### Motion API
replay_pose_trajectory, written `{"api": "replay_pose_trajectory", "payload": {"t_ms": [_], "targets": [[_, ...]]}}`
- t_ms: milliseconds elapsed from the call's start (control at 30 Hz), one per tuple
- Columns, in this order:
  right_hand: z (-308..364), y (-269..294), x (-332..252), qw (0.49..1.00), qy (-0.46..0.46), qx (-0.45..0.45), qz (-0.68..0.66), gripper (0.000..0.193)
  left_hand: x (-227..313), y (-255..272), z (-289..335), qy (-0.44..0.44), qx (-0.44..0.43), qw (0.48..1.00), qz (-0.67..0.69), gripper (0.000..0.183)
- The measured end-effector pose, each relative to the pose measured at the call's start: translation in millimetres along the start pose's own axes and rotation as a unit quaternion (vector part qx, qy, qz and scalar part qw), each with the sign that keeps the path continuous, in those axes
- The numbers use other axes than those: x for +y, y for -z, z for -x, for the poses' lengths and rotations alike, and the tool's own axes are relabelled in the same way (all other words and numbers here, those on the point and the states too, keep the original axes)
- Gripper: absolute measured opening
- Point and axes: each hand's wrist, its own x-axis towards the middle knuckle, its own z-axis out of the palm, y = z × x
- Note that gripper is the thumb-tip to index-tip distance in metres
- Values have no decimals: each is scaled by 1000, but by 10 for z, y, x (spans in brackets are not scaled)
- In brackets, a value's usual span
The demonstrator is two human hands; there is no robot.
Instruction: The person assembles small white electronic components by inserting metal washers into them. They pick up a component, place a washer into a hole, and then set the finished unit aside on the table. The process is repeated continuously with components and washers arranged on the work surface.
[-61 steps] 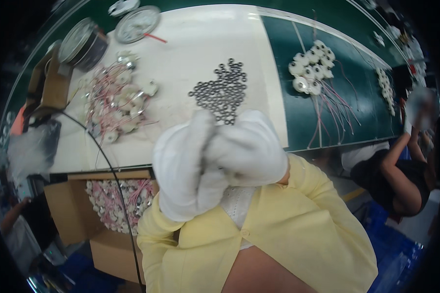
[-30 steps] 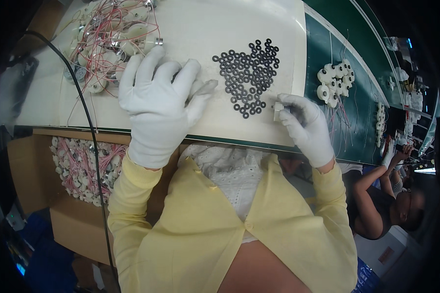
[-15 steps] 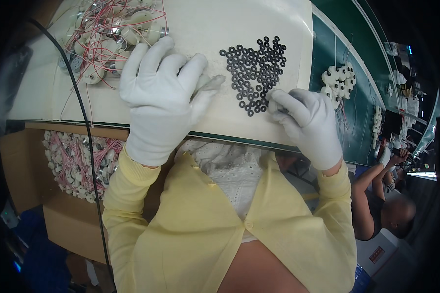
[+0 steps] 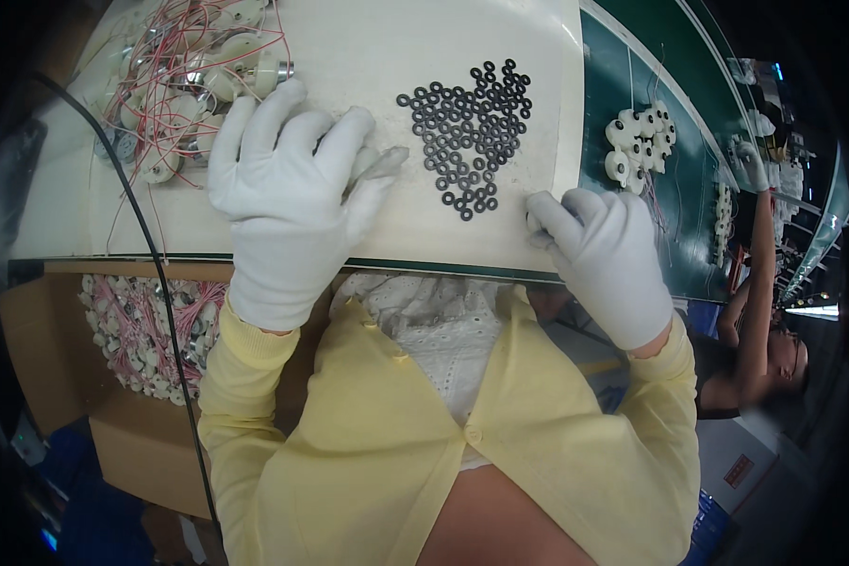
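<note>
My left hand (image 4: 288,179), in a white glove, rests on the white tabletop with its fingers spread and holds nothing visible. Its fingertips lie beside a heap of small whitish motors (image 4: 179,113) with red and pale wires. To its right lies a flat cluster of small black rings (image 4: 489,141), touched by neither hand. My right hand (image 4: 604,245), gloved too, is just right of the cluster near the table's front edge. Its thumb and fingers are curled together, and whatever they pinch is hidden.
A green surface (image 4: 602,113) borders the white tabletop (image 4: 349,47) on the right, with several whitish motors bearing black rings (image 4: 640,141). Below the table at left stands a cardboard box (image 4: 151,453) of wired motors. A black cable (image 4: 165,302) hangs across the left. Another person's arm (image 4: 762,255) reaches out at far right.
My right hand has drawn away from the black rings toward the right, fingers still closed. My left hand keeps its pose. The view has shifted slightly, and the other person's arm now stretches out.
</note>
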Motion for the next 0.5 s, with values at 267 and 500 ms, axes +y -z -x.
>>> {"api": "replay_pose_trajectory", "payload": {"t_ms": [267,500], "targets": [[90,-279,46,959,-124,86,-242,20,0,6,-9,-1,-2,1000,4,29],[561,-650,153,940,-255,161,-162,24,12,36,-9,-7,-36,999,-16,30]]}}
